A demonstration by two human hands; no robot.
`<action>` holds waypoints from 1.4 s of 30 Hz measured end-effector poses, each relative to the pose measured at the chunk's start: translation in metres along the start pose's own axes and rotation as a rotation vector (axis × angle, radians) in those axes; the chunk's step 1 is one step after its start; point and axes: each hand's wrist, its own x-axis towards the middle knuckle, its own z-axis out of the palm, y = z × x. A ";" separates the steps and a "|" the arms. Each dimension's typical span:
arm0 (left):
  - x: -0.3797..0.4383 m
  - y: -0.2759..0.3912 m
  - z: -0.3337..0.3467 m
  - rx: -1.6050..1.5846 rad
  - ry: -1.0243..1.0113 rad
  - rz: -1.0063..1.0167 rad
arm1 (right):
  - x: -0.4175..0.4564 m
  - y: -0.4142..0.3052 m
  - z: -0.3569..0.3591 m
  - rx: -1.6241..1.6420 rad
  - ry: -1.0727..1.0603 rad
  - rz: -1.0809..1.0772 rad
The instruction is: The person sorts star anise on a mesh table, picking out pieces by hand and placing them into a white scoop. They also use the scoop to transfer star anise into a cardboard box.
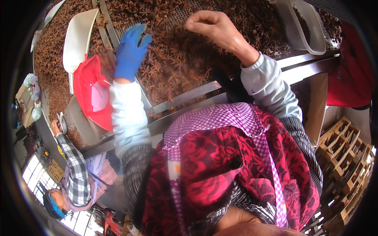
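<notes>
Brown star anise pods (174, 62) cover a wire mesh sieve (177, 18) set in a metal frame (189, 96) in front of me. My left hand (131, 51), in a blue glove, is over the pods near the frame's left bar. Its palm faces down, its fingers are apart, and nothing shows in it. Bare and curled, my right hand (214, 28) is above the far part of the pods. Its thumb meets the bent fingers, and whether anything small sits between them is hidden.
On the left are a white plastic scoop (78, 41), a red cloth item (93, 91) and more pods (51, 59). A plastic container (317, 44) lies at upper right. A co-worker's plaid sleeve (78, 177) reaches in from the left. Wooden pallets (345, 153) are stacked at right.
</notes>
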 end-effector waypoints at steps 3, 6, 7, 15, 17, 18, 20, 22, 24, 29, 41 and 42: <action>-0.028 0.016 -0.002 -0.192 -0.018 -0.067 | 0.026 0.006 0.006 -0.490 -0.111 -0.146; -0.054 0.034 -0.003 -0.177 0.065 0.013 | 0.060 0.021 0.024 -0.931 -0.186 -0.216; -0.060 0.038 -0.004 -0.192 0.092 0.036 | 0.067 0.026 0.030 -1.004 -0.199 -0.273; -0.086 0.060 -0.017 -0.422 0.126 -0.007 | 0.061 0.035 0.017 -1.146 -0.332 -0.271; -0.083 0.057 -0.022 -0.506 0.160 -0.055 | 0.053 0.030 0.007 -1.123 -0.374 -0.173; -0.083 0.053 -0.025 -0.499 0.209 -0.061 | 0.048 0.028 0.002 -1.087 -0.366 -0.203; -0.083 0.048 -0.030 -0.556 0.310 -0.081 | 0.035 0.018 -0.008 -1.015 -0.337 -0.151; -0.086 0.047 -0.034 -0.670 0.411 -0.113 | 0.020 0.006 -0.009 -0.885 -0.229 -0.151; -0.094 0.054 -0.034 -0.875 0.392 -0.204 | 0.000 -0.011 -0.009 -0.722 -0.179 -0.164; -0.122 0.098 -0.022 -1.145 -0.002 -0.289 | -0.049 -0.040 0.038 -0.582 -0.370 -0.320; -0.214 0.060 -0.055 -1.226 -0.014 -0.432 | -0.065 -0.040 0.066 0.217 -0.381 0.174; -0.235 0.052 -0.073 -1.253 -0.156 -0.485 | -0.065 -0.040 0.063 0.207 -0.378 0.186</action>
